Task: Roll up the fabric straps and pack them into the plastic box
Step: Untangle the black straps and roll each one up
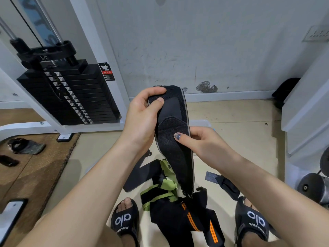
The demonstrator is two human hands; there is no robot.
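Left grip: the left hand pinches the top end of a long black woven fabric strap with grey edging, thumb on the near face and fingers curled over the upper edge, seemingly to anchor the end where a roll would start.

Right grip: the right hand holds the same strap lower down, thumb pressed on its front face and fingers wrapped behind, which keeps the length between the hands flat and taut.

Strap in hand: it is held up in the air before the person, unrolled; its tail hangs down to the pile below.

Step, as I judge it: the strap is being straightened for rolling; no turn is wound yet.

Pile below: a tangle of loose straps lies on the beige tiled floor between the feet, among them a lime-green one and a black one with orange stripes, all unrolled.

Box: a clear plastic box sits on the floor just beyond the hands, mostly hidden by them; its contents cannot be told.

Surroundings: black slide sandals flank the pile; a black weight stack in a white frame stands at the left.
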